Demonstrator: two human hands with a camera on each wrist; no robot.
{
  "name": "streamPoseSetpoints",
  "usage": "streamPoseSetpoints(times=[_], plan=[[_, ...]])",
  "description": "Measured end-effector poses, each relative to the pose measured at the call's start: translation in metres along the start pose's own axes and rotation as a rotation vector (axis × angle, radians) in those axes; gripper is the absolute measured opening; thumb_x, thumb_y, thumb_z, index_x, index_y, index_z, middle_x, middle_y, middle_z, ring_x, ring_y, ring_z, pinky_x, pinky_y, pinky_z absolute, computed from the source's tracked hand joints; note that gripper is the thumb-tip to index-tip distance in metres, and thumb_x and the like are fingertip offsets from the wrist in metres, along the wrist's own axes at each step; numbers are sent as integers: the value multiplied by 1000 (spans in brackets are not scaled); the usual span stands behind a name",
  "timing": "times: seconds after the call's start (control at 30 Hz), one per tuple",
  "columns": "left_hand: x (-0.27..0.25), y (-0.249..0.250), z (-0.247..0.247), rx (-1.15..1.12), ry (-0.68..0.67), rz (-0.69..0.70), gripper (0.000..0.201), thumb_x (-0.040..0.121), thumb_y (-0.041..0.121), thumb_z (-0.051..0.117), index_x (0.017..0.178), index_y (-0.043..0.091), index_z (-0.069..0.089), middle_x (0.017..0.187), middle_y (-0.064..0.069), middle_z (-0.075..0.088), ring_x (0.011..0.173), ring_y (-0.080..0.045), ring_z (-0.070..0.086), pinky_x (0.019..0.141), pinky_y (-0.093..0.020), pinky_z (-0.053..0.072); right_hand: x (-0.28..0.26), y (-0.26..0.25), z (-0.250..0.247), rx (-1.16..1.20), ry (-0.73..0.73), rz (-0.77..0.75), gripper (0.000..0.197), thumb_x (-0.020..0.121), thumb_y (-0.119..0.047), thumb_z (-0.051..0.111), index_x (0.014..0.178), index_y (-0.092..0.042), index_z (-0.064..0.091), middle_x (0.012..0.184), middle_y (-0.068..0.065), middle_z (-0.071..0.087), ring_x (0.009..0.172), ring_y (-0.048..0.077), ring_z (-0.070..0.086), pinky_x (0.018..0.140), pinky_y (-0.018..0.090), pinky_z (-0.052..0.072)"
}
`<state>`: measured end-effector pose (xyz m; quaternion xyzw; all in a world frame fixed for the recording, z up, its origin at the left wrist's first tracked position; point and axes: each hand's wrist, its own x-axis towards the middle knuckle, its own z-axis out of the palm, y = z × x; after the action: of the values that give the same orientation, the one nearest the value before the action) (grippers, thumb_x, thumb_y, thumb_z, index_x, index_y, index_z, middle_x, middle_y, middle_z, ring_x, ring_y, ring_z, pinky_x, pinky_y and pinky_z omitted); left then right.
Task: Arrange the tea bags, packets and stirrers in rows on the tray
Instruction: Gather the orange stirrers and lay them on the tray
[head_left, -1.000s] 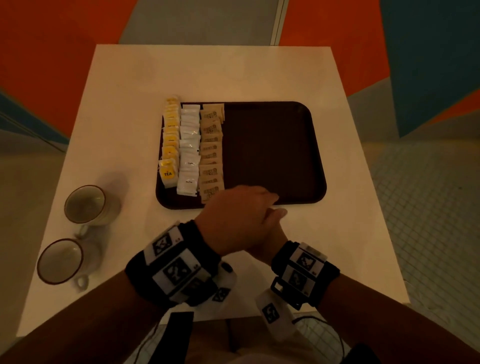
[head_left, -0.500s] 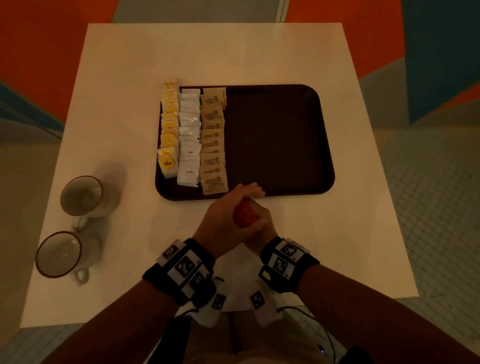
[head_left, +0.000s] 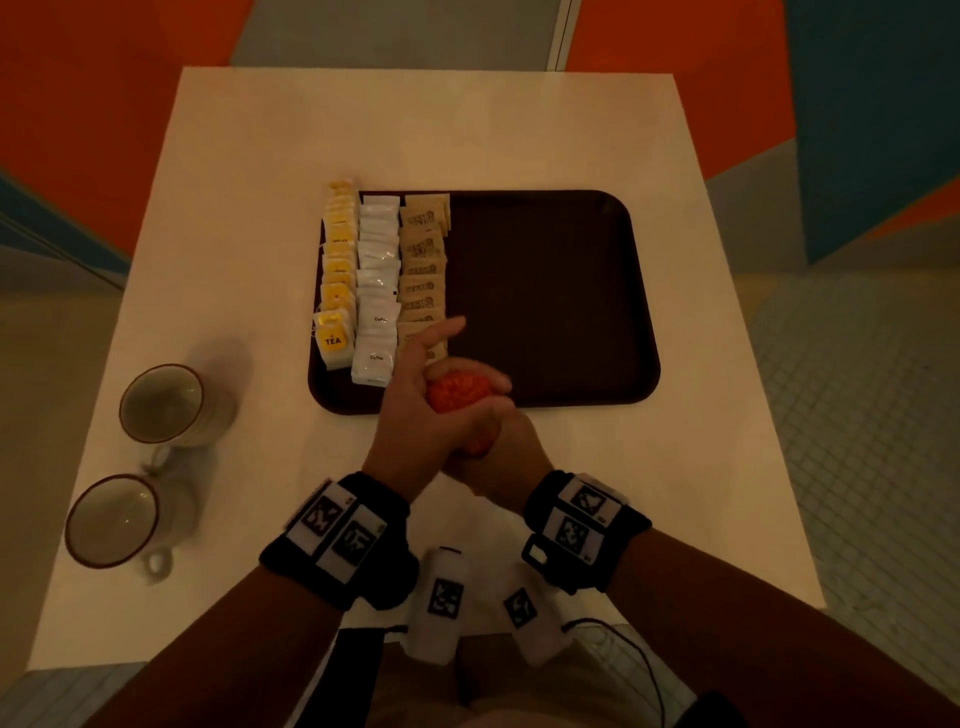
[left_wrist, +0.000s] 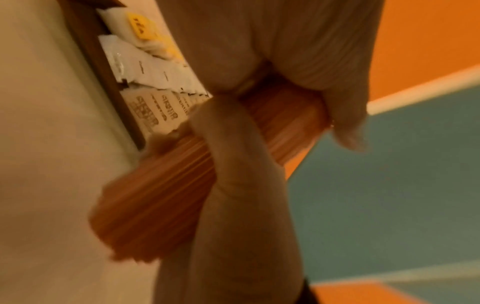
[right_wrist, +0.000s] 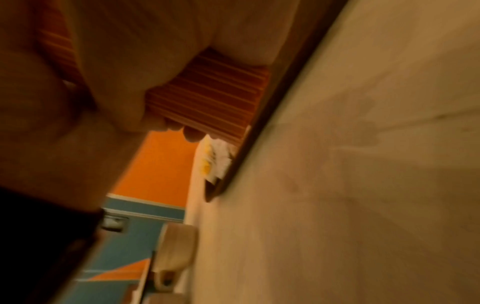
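Note:
A dark brown tray (head_left: 545, 291) lies on the white table (head_left: 415, 130). Its left part holds three rows: yellow tea bags (head_left: 337, 270), white packets (head_left: 376, 280) and brown packets (head_left: 423, 260). Both hands grip one bundle of orange stirrers (head_left: 460, 392) held on end over the tray's near edge. My left hand (head_left: 410, 410) wraps it from the left, forefinger stretched out over the brown row. My right hand (head_left: 504, 452) grips it lower down, fingers curled round the far side. The left wrist view shows a thumb across the bundle (left_wrist: 155, 195). The bundle (right_wrist: 207, 92) ends by the tray rim (right_wrist: 259, 123).
Two mugs (head_left: 161, 402) (head_left: 111, 519) with dark rims stand at the table's left edge. The tray's right two thirds are bare. Orange and teal floor panels surround the table.
Both hands have moved forward to the tray's near edge. The orange stirrer bundle, hidden under the hands a second ago, now stands visible between them, and the left forefinger has stretched out.

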<state>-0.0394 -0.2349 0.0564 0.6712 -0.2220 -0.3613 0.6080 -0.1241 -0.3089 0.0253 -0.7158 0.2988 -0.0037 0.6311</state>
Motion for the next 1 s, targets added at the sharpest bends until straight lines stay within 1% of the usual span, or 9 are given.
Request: streamPoseSetpoints(times=[0.1,0.2,0.3,0.37,0.47,0.63,0.8,0.9,1.0], plan=[[-1,14,-3,-56,-147,-60,50,68,5,75,112,21,56,106,-2,71,112,-12,61,103,-38,42,0,-12,-6,24,-65,-91,46,75,-1,70,81,-41,47,74,-15,52,54,-4,55,48,9,44],[3,24,0,-49,-98,-85,25,75,-2,67,93,15,60,104,1,72,105,-10,64,94,-34,46,-1,-23,-11,184,-135,-20,44,75,0,70,102,-27,50,76,-3,58,48,2,57,45,20,47],[8,32,-3,-179,2,-62,19,78,-1,64,88,14,57,92,-2,71,96,-18,68,87,-37,54,-6,-10,-21,172,-154,14,50,74,-29,74,117,-26,50,105,-4,62,90,4,64,76,25,55],[13,33,-9,-171,96,27,19,78,1,66,86,15,57,88,-6,67,91,-23,69,86,-40,54,-11,4,-26,339,-92,126,49,78,-56,59,117,-27,52,122,-2,58,114,12,56,101,36,44],[11,34,-3,-132,94,109,21,69,14,73,80,25,59,82,-3,64,85,-29,67,80,-39,55,-9,16,-23,837,13,376,61,92,-55,30,130,-11,47,134,10,54,124,22,50,111,39,33],[1,28,18,-135,40,-19,24,75,0,68,84,20,57,80,4,63,79,-15,65,78,-37,54,0,-2,-13,969,59,395,48,87,-44,48,125,-16,53,119,13,64,106,26,64,80,37,55],[15,31,5,-312,55,-130,16,80,5,63,87,18,56,88,-5,65,85,-18,66,74,-34,54,-11,-13,-25,541,-73,175,35,92,-46,42,115,-23,55,113,11,64,96,24,64,83,41,53],[21,28,13,-296,-1,-246,14,78,11,65,86,20,57,103,-12,64,98,-23,63,77,-37,53,-8,-23,-33,213,-151,46,34,82,-16,67,110,-24,49,87,-3,65,65,8,64,51,21,51],[33,24,25,-152,-10,-302,19,74,22,72,87,20,59,96,-6,64,97,-25,63,83,-41,53,2,-28,-38,176,-83,58,23,77,7,63,93,-8,56,65,4,63,48,13,61,44,28,51]])
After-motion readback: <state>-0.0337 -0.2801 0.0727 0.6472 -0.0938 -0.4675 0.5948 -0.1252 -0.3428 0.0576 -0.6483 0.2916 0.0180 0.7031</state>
